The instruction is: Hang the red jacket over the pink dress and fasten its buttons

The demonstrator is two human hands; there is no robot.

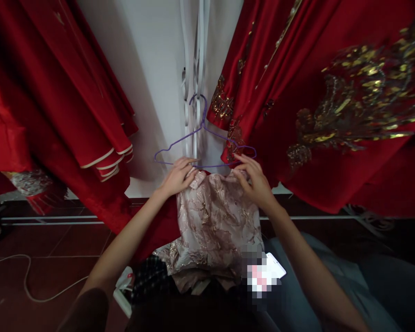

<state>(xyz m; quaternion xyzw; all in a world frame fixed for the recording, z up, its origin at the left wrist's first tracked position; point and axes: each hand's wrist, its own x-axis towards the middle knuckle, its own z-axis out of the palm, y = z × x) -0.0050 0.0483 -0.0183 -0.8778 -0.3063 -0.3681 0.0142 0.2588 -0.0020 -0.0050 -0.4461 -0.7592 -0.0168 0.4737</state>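
A pale pink brocade garment (pixel 217 212) with gold thread hangs down in front of me, its lower part bunched near my lap. My left hand (pixel 180 177) pinches its upper left corner between thumb and fingers. At the upper right corner, my right hand (pixel 253 182) is closed on the fabric, with the index finger reaching up toward the hanger. Just behind my fingertips is a purple wire hanger (pixel 185 137), its hook up by the white rack; whether the garment is fastened to it I cannot tell.
Red dresses (pixel 79 101) hang at left, and a red gown (pixel 297 92) with gold sequins hangs at right. White rack bars (pixel 198 55) run up the middle. A white cable (pixel 29 281) lies on the tiled floor. A white phone-like object (pixel 275 266) rests beside my lap, partly blurred.
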